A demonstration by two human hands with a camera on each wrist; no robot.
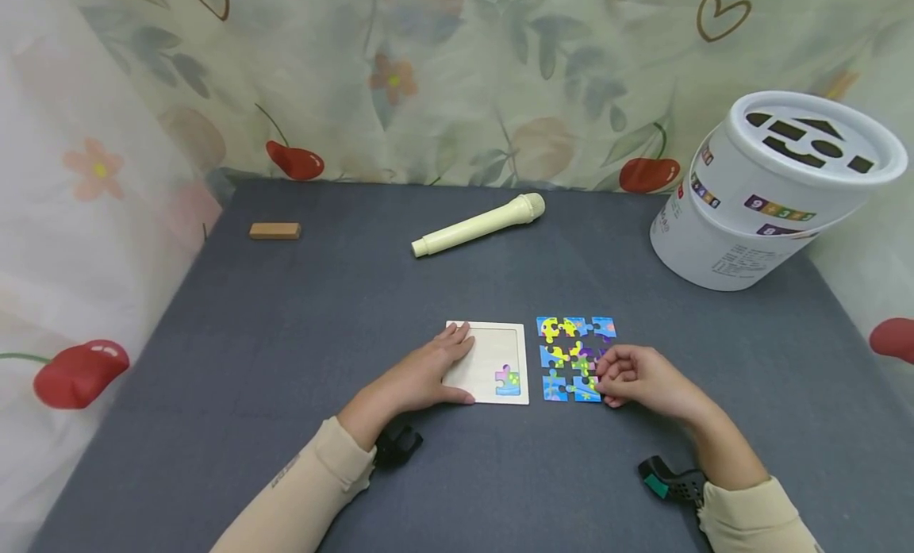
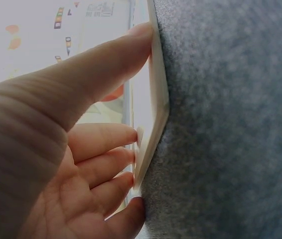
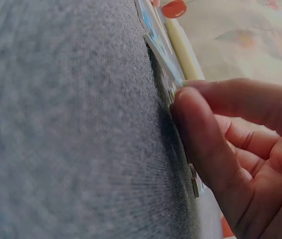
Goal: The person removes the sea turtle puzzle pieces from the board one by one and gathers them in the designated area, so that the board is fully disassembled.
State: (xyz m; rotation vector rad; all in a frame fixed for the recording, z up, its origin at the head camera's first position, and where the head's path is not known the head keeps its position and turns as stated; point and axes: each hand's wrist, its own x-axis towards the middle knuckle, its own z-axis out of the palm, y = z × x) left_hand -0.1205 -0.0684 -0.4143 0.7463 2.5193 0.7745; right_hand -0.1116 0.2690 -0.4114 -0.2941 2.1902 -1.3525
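My left hand point(image 1: 428, 370) lies over the left side of a square wooden puzzle tray point(image 1: 471, 378), touching it with spread, fairly straight fingers. The thumb rests at its near edge, as the left wrist view also shows. One pink, green and blue puzzle piece point(image 1: 508, 382) sits in the tray's near right corner. Right of the tray lie several loose puzzle pieces point(image 1: 553, 386) in rough rows. My right hand point(image 1: 639, 378) pinches a blue puzzle piece point(image 3: 163, 57) between thumb and forefinger; it is tilted, its near edge off the cloth. My right fingers cover part of the right-hand pieces.
A cream toy microphone point(image 1: 478, 226) lies behind the tray. Far left is a small wooden block point(image 1: 274, 231). At the back right stands a white bucket point(image 1: 721, 236) with a shape-hole lid point(image 1: 814, 168). A floral curtain point(image 1: 457, 85) hangs behind the dark table point(image 1: 286, 331).
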